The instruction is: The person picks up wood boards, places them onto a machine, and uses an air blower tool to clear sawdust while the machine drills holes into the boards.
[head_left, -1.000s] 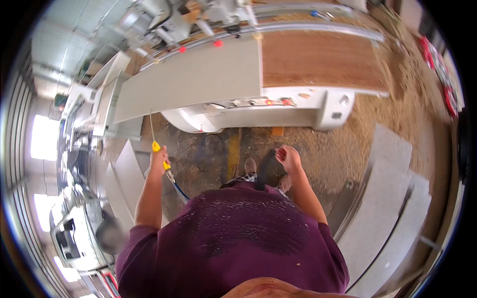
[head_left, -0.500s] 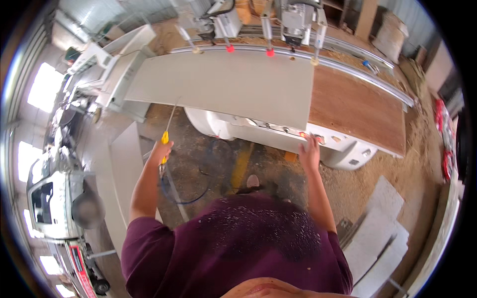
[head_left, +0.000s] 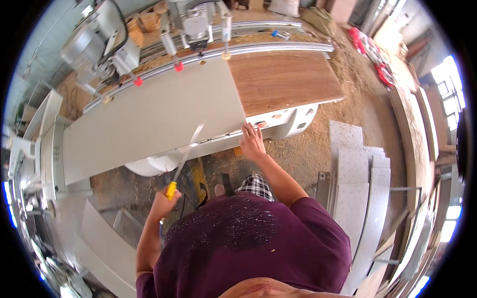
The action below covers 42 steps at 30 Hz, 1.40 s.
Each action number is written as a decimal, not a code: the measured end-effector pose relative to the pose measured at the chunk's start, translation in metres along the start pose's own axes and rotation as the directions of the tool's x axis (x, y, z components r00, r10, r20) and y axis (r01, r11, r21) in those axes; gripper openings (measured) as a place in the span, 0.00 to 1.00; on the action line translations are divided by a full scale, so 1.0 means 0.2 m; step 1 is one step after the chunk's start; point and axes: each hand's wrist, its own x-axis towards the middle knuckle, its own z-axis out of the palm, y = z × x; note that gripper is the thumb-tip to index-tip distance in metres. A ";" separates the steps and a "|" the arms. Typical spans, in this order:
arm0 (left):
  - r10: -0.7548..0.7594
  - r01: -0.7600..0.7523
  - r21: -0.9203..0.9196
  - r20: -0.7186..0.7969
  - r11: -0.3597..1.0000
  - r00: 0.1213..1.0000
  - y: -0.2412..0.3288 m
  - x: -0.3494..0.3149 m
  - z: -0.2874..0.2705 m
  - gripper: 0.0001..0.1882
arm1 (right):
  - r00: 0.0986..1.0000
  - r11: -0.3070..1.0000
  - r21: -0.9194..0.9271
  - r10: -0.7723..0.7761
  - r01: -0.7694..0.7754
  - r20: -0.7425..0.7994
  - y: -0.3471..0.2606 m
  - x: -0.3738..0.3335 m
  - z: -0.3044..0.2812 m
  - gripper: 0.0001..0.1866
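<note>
My left hand is closed around the yellow handle of an air blow gun. Its long thin metal nozzle, smeared by motion, points up and forward over the front edge of a large pale grey panel. My right hand has its fingers stretched out at the panel's near right corner, beside the white front of the machine; whether the fingertips press on the panel or a control there cannot be told. The panel lies flat on the machine's bed, next to a brown wood-grain surface.
Drill heads on a metal rail stand behind the panel, with red-tipped and pale-tipped posts reaching down to it. Pale boards are stacked at my right. More boards lean at the left. Sawdust covers the floor.
My view has swung right. My left hand has brought the blow gun closer to the panel, its nozzle now crossing the front edge. My right hand stays near the panel's right corner.
</note>
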 end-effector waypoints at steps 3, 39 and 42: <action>0.077 -0.091 0.078 0.171 0.993 0.982 0.39 0.10 0.15 0.12 | 0.997 1.000 0.025 0.012 -0.010 -0.082 0.05 -0.01 0.01 0.29; -0.519 0.538 -0.217 0.143 0.814 0.843 0.09 0.52 0.93 0.17 | 0.498 0.664 0.200 0.696 -0.720 -0.517 2.16 -0.36 -0.30 0.08; -0.543 0.556 -0.238 0.126 0.796 0.830 0.10 0.52 0.98 0.17 | 0.462 0.422 0.590 0.882 -0.688 -0.092 2.30 -0.46 0.17 0.10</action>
